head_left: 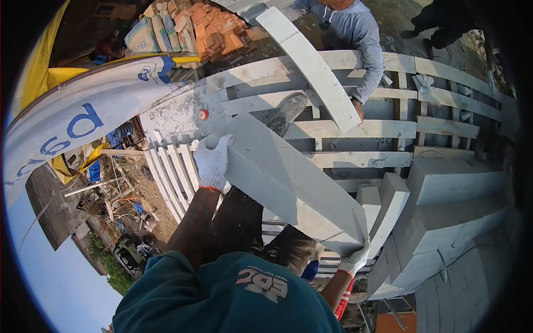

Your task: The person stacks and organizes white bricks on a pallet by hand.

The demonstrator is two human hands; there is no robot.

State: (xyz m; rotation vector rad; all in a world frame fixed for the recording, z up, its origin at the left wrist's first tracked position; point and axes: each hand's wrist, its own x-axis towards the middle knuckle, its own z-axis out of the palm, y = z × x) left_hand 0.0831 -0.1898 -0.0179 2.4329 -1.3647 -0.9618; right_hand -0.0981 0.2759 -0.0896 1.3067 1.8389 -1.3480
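Note:
A large pale aerated concrete block (288,186) is held across the front of my body, tilted in this view. My left hand (212,162), in a white knitted glove, grips its upper left end, fingers wrapped over the edge. At its lower right end my right hand (355,261), gloved the same way, is closed around the corner; the fingers under the block are hidden. Beyond it, a co-worker in a grey-blue sleeve (371,64) holds a long, thin pale block (311,69) with one hand at its near end.
Pale wooden slats (361,129) with gaps between them lie underfoot. More concrete blocks (455,183) are stacked at the right. A red round object (203,114) lies on a grey slab (177,119). Broken orange bricks (214,33) and sacks (150,36) stand behind a printed banner (83,119).

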